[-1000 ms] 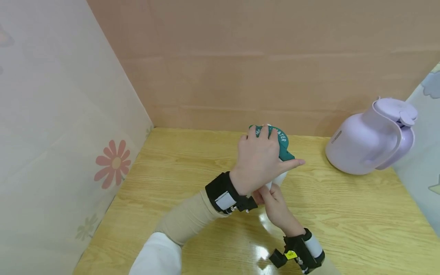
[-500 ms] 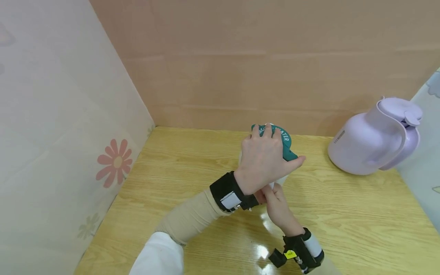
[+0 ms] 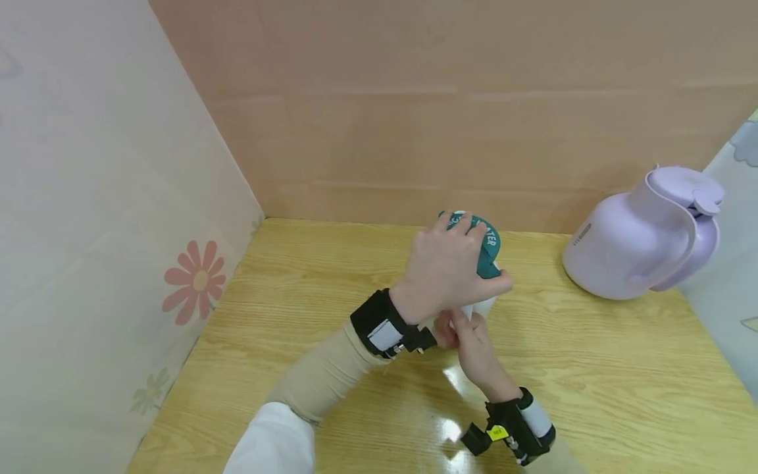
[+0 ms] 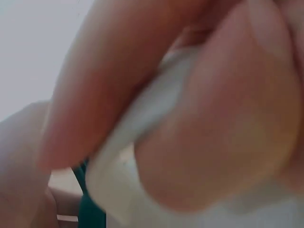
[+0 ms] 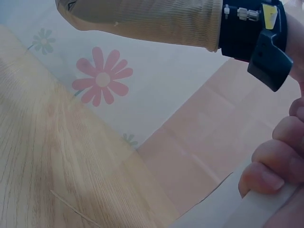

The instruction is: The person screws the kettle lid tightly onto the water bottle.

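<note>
A: Two hands work one item: a white bottle [image 3: 482, 308] with a green lid [image 3: 487, 247], standing near the middle of the wooden table [image 3: 592, 368]. State the grip.

B: Left hand [image 3: 444, 270] sits on top, fingers curled over the green lid, thumb clamped against its right edge. Right hand [image 3: 470, 349] holds the bottle body from below and in front, fingers wrapped round the white wall; the right wrist view shows fingertips [image 5: 266, 178] pressed on a white surface.

A: Change against the earlier head frames?

B: One second ago the left thumb points out to the right, clear of the lid. Half a second ago it lies against the lid's lower tip. Now it is tucked in tight, and the lid's printed lettering has swung round, with less green showing past the knuckles. The bottle itself stays in the same spot.

A: Meaning?

B: Judgement only: the lid is being turned on the bottle while the right hand braces the body. Direction, tightening or loosening, cannot be told. The left wrist view is too close and blurred to add detail.

A: Surroundings?

B: Lilac jug [image 3: 639, 237] stands well apart at the right, by the back wall [image 3: 444, 118]. Flower-printed panel [image 3: 195, 280] closes the left side.
</note>
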